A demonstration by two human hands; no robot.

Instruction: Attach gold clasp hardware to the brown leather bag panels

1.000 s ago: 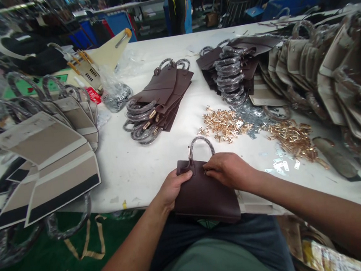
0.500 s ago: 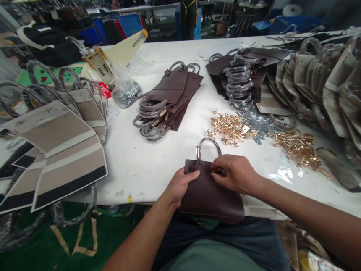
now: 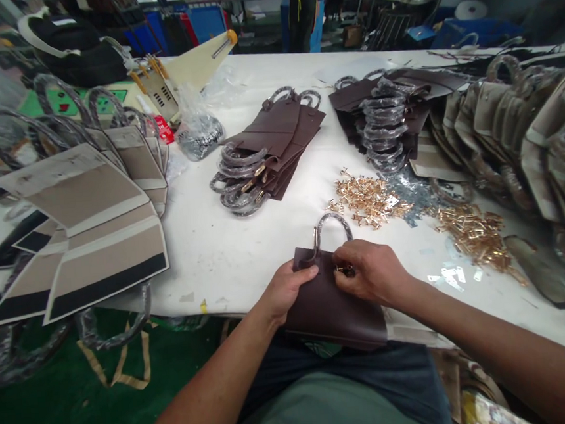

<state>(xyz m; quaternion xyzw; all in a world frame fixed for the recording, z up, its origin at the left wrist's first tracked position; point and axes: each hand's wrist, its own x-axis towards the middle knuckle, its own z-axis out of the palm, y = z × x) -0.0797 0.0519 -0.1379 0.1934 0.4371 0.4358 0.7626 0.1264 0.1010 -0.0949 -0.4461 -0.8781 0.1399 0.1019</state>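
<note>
One dark brown bag panel point(image 3: 333, 313) with one arched handle point(image 3: 333, 217) sits at the near edge of the white surface point(image 3: 186, 247). Over the last second, the right hand point(image 3: 374, 271) has curled more, baring a small metal fitting point(image 3: 349, 271); attaching that handle end seems unfinished. Its fingers pinch the fitting, mostly hidden; the left hand point(image 3: 287, 291) grips the panel's upper left. Beyond lie two brown stacks point(image 3: 280, 130) and two heaps of gold hardware point(image 3: 370, 198), pieces uncountable.

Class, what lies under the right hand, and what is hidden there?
Part of the brown panel shows beneath the right hand; the handle's right end is covered.
</note>
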